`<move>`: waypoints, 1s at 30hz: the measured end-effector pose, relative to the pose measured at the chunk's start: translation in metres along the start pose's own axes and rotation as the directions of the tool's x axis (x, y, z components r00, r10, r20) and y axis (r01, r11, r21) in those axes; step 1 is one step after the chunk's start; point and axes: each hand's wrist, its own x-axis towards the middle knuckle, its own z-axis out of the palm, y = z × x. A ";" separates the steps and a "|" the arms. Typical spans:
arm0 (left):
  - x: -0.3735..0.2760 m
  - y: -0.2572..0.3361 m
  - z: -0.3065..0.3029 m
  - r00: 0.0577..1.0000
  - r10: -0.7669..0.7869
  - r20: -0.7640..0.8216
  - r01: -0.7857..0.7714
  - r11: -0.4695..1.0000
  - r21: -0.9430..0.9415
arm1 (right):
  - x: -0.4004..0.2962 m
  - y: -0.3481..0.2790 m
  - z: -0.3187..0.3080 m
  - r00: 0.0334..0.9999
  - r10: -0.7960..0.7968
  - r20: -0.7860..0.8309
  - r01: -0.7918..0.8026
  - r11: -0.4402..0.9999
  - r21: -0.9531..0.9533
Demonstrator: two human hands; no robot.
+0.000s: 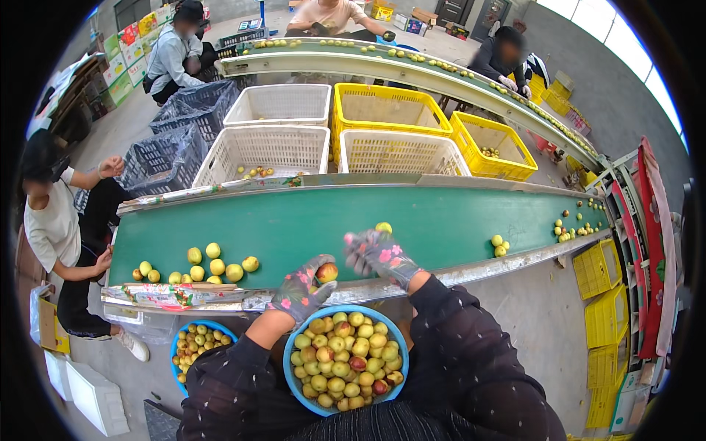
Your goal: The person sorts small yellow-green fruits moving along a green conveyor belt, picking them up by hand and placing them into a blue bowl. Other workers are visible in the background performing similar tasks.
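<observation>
My left hand [303, 289], in a grey flowered glove, holds a red-and-yellow fruit [327, 273] at the near edge of the green conveyor belt [298, 212]. Part of another fruit [313, 289] shows below it, against the palm. My right hand [380, 254], gloved alike and blurred, hovers over the belt with curled fingers; whether it holds anything is hidden. Just beyond it lies a yellow-green fruit [383, 227]. Between my arms stands a blue basin [289, 361] heaped with small round fruit that look like jujubes [347, 353].
Loose fruit [217, 267] lies at the belt's left end, more [565, 234] at its right. A second basin [175, 353] stands lower left. White crates [265, 144] and yellow crates [391, 105] line the far side. A person [52, 220] sits left; others work at another conveyor [408, 67].
</observation>
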 end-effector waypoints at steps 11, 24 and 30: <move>0.002 -0.024 0.009 0.988 -0.091 -0.125 0.090 0.996 -0.013 | 0.037 0.040 -0.044 0.895 -0.379 -0.235 0.072 0.643 -0.762; 0.006 -0.013 -0.014 0.979 -0.202 -0.028 0.201 0.979 -0.011 | -0.100 0.049 -0.262 0.721 -0.183 -0.668 -0.672 0.048 -0.739; 0.015 -0.039 -0.025 0.948 -0.319 -0.010 0.287 0.866 -0.410 | -0.084 0.026 -0.190 0.821 -0.146 -0.552 -0.512 0.239 -0.825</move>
